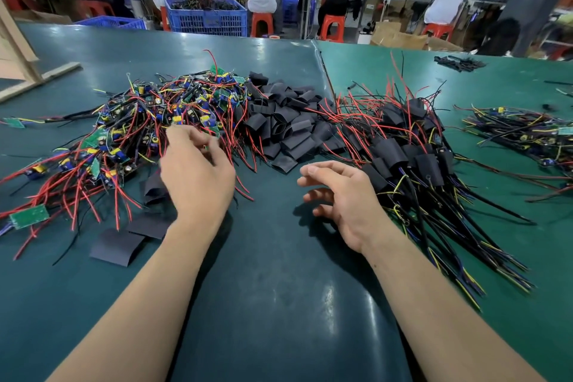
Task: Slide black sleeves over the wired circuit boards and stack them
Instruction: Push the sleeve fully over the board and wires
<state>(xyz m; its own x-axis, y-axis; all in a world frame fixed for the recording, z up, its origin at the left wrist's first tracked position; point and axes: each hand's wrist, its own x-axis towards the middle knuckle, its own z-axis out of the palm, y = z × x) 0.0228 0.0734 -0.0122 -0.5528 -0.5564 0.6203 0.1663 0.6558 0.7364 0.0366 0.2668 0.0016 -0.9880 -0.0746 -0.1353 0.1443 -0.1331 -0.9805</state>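
A tangled heap of bare circuit boards with red, black and yellow wires (133, 124) covers the left of the green table. A pile of loose black sleeves (285, 121) lies in the middle. To the right sits a stack of sleeved boards (403, 149), their wires trailing toward me. My left hand (195, 170) reaches into the near edge of the board heap, fingers curled among the wires; whether it holds one is hidden. My right hand (338, 195) hovers above the table beside the sleeved stack, fingers loosely bent and holding nothing.
Several flat black sleeves (114, 246) lie near my left forearm. Another bundle of wired boards (524, 133) sits at far right, and a small black pile (459, 63) at the back right. A wooden frame (28, 71) stands at the left. People sit at benches beyond the table.
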